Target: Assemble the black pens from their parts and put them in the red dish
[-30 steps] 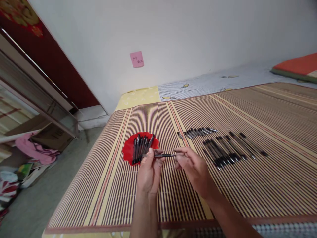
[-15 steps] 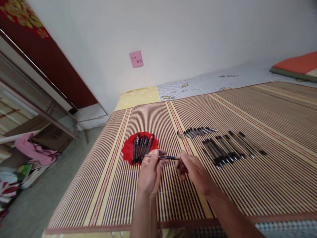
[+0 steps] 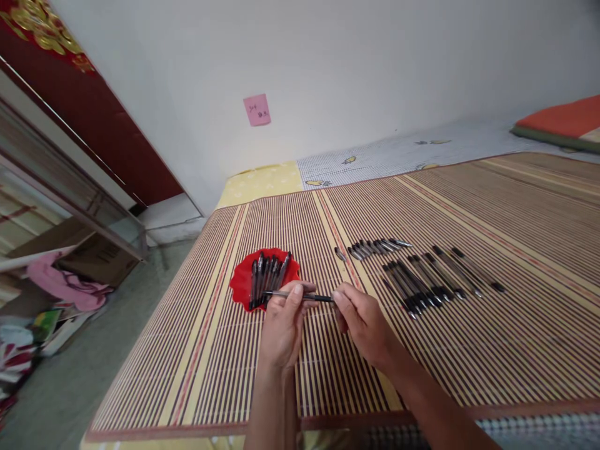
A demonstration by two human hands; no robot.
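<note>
A slim pen (image 3: 323,299) with a dark grip lies level between my two hands. My left hand (image 3: 284,325) is closed around its barrel, thumb on top. At the pen's right end, the thumb and fingers of my right hand (image 3: 363,319) pinch together over the tip; whether a small part such as a cap is between them is hidden. Just behind my left hand, a red scalloped dish (image 3: 239,284) holds several capped black pens (image 3: 269,275). To the right, several uncapped pens (image 3: 422,284) lie in a slanted row. Beyond them is a row of pen caps (image 3: 377,248).
A striped bamboo mat (image 3: 225,375) covers the bed. Patterned cloth (image 3: 365,169) runs along the wall, where a pink note (image 3: 257,110) is stuck. A folded orange item (image 3: 562,119) lies at the far right. Left of the bed stand a cardboard box (image 3: 100,259) and pink cloth (image 3: 70,281).
My right hand has moved slightly left and turned, its fingers now covering the pen's tip. My left hand keeps hold of the pen almost in place.
</note>
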